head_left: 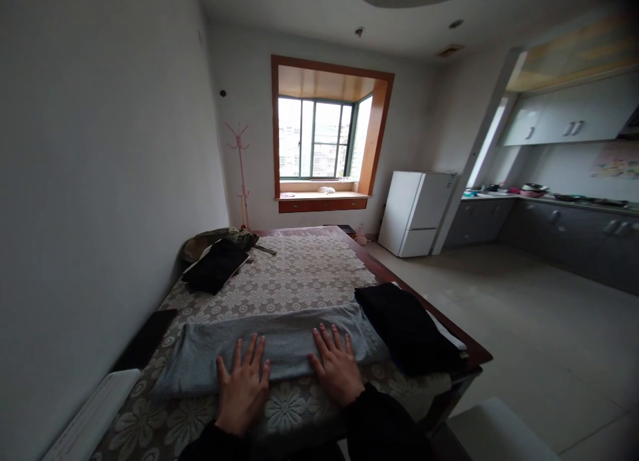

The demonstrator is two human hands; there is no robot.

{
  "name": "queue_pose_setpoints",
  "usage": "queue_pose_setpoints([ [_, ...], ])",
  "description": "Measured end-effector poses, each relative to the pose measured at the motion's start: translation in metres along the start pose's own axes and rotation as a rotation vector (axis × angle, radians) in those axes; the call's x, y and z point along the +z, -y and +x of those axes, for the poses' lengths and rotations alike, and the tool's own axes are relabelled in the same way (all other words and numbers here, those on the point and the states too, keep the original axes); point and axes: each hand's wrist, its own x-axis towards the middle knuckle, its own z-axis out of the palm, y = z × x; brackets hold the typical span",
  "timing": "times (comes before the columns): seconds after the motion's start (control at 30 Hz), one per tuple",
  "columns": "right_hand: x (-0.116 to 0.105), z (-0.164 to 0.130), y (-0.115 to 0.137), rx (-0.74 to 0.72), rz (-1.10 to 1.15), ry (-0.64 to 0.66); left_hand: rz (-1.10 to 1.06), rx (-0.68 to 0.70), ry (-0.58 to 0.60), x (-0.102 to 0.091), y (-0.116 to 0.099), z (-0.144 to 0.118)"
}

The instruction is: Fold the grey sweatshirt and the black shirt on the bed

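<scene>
A grey garment, folded into a long flat strip, lies across the near part of the table. My left hand rests palm down on its near edge, left of the middle, with the fingers spread. To the right, my right hand presses flat on the same cloth, fingers also apart. Neither hand grasps anything. The garment's right end touches a folded black garment, which lies at the table's right side with a bit of white cloth showing beneath it.
A floral lace tablecloth covers the table. At the far left lie another folded black cloth and a camouflage bag. A white object sits along the left wall. Beyond stand a pink coat rack and a white fridge.
</scene>
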Motion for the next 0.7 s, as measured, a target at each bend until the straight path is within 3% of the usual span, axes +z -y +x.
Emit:
queue_pose_setpoints([
  [0.2, 0.001, -0.004, -0.058, 0.043, -0.094, -0.125, 0.061, -0.099, -0.02, 0.002, 0.053, -0.005],
  [0.33, 0.006, -0.006, -0.066, 0.039, -0.111, -0.151, 0.14, -0.094, -0.093, 0.008, 0.089, -0.008],
  [0.43, 0.005, -0.005, -0.065, 0.045, -0.108, -0.149, 0.144, -0.068, -0.14, 0.012, 0.104, -0.009],
  [0.57, -0.004, -0.007, -0.056, 0.045, -0.065, -0.147, 0.061, -0.088, -0.194, 0.016, 0.1, -0.011],
  [0.7, -0.004, -0.037, -0.017, -0.098, -0.003, -0.228, -0.031, -0.074, -0.13, 0.031, 0.067, -0.02],
])
